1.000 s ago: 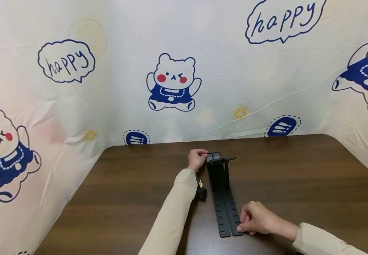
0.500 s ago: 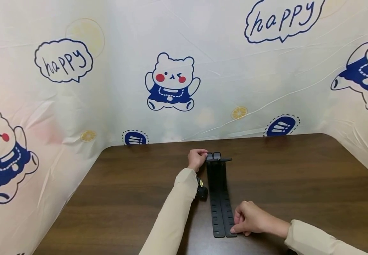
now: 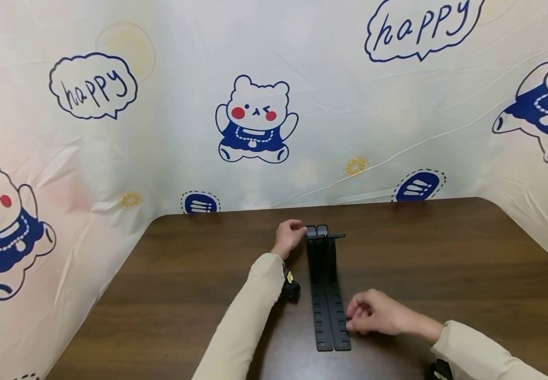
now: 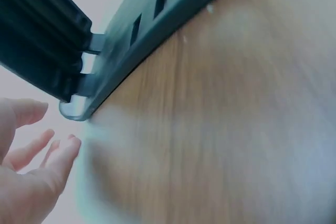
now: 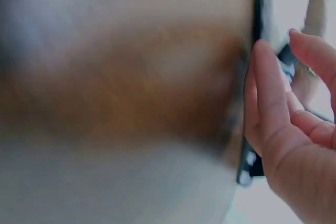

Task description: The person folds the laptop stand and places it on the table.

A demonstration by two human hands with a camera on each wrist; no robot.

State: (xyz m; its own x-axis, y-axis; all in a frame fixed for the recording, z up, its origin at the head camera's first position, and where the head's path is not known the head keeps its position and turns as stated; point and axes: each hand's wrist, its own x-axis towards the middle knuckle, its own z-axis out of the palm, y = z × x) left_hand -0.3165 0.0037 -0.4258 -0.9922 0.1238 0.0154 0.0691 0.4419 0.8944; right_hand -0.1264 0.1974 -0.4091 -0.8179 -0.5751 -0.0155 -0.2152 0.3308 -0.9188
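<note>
On the table stands a black slotted stand (image 3: 323,295): two flat rails side by side with rows of slots, and an upright panel at the far end with a thin bar jutting right. My left hand (image 3: 289,237) is beside the far left corner; in the left wrist view, that hand (image 4: 31,177) has thumb and fingers parted, with a gap to the rail end (image 4: 73,109). Beside the near right rail is my right hand (image 3: 376,312), its fingertips right at the rail's edge. The right wrist view shows that hand (image 5: 283,114) with loosely extended fingers, partly covering the stand.
The brown wood table (image 3: 198,295) reaches back to a pale printed curtain (image 3: 174,132) with bears and the word happy. The curtain also rises along the left and right sides. A black wrist camera (image 3: 291,290) sits on the left sleeve.
The stand's near end has swung left, so the rails lie straighter. The right hand has let go of the near corner and moved up along the rail; the left hand has drawn slightly left.
</note>
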